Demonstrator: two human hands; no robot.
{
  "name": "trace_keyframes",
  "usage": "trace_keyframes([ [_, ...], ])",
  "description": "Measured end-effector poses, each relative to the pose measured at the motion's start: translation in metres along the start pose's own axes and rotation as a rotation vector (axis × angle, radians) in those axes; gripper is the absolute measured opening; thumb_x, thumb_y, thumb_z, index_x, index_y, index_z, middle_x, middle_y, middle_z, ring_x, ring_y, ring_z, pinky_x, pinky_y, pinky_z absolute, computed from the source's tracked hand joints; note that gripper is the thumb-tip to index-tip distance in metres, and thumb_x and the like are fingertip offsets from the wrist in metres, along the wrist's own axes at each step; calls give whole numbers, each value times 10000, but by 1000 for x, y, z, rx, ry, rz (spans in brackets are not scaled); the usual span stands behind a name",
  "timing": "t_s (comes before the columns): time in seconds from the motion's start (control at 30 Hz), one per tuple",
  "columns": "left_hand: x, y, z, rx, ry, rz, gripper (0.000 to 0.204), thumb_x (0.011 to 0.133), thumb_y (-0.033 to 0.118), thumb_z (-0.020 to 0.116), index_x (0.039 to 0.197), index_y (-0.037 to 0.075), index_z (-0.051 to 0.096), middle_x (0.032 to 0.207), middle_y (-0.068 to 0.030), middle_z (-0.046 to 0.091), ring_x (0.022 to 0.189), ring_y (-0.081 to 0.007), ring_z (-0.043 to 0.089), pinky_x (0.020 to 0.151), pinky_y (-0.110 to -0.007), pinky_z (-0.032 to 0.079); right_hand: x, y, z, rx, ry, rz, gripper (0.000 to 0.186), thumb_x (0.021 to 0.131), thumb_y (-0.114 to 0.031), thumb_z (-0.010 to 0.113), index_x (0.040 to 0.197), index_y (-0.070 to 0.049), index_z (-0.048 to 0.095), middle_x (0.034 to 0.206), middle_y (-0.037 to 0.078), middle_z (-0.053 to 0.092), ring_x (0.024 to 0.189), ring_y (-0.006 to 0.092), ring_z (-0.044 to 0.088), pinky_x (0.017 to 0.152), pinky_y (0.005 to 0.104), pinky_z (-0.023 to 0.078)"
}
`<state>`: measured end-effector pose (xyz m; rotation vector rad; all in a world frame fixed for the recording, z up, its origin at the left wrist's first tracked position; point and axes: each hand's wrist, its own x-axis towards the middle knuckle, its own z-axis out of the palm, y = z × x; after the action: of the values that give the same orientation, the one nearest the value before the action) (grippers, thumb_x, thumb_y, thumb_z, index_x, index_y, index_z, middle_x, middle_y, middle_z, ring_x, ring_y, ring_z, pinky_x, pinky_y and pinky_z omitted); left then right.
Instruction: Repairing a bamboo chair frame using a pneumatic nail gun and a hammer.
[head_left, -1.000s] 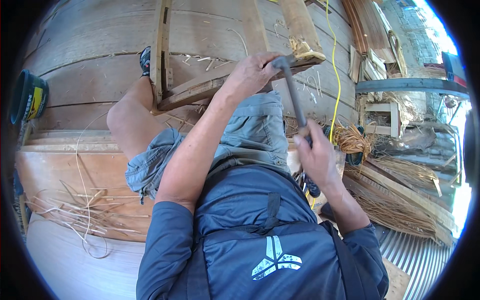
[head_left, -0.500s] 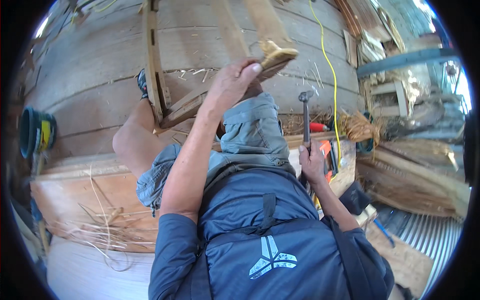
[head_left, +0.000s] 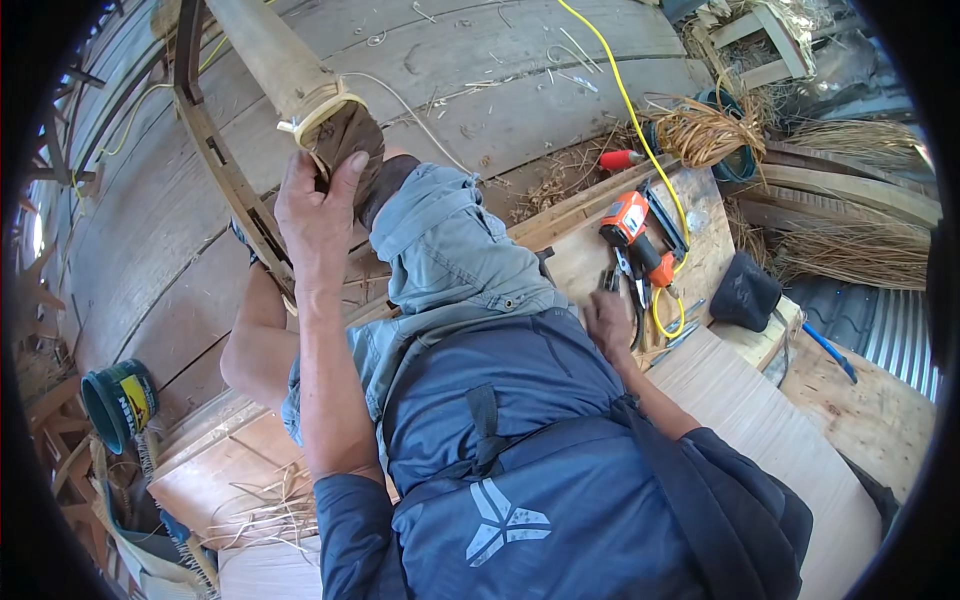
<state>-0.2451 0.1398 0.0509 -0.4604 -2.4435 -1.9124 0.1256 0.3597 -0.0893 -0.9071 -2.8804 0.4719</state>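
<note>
At the far left a green tin [head_left: 118, 400] stands on the floor's edge, with loose cane strips [head_left: 265, 505] lying on a pale board [head_left: 215, 475] just beside it. Above them a curved dark wooden frame [head_left: 225, 170] runs up across the plank floor [head_left: 520, 90]. A thick pole [head_left: 270, 55] slants down from the top, its lower end bound with a pale cane band [head_left: 325, 110]. The left hand [head_left: 318, 222] lies on that bound end, palm against it, fingers [head_left: 300, 185] together and wrapped over the end, thumb up along the side; the pole end rests above the person's raised knee in grey shorts [head_left: 450, 250].

To the right, the right hand [head_left: 608, 322] is down on the tabletop [head_left: 740, 400], touching a pair of pliers [head_left: 625, 275]; its fingers point toward the tools, but I cannot tell whether they grip anything. Just beyond lies an orange drill [head_left: 632, 222], a yellow cord [head_left: 620, 90] looping past it. A dark pouch [head_left: 745, 290] sits near the tabletop's edge, and bundles of cane [head_left: 705, 130] lie farther right.
</note>
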Motion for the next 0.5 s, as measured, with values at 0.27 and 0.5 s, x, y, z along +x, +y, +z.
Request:
trace_keyframes([
  [0.27, 0, 4, -7, 252, 27, 67, 374, 728, 300, 750, 899, -5, 616, 799, -171, 611, 748, -338, 593, 675, -390, 468, 44, 50, -15, -110, -119, 444, 746, 654, -444, 758, 1152, 38, 480, 1035, 284, 553, 1006, 433, 513, 867, 481, 411],
  [0.5, -17, -4, -22, 332, 188, 269, 596, 678, 227, 753, 1169, 3, 499, 1096, -173, 549, 1021, -357, 513, 888, -437, 406, 30, 137, 14, 117, -394, 516, 722, 626, -371, 776, 1139, 70, 526, 980, 226, 621, 918, 323, 613, 782, 388, 494],
])
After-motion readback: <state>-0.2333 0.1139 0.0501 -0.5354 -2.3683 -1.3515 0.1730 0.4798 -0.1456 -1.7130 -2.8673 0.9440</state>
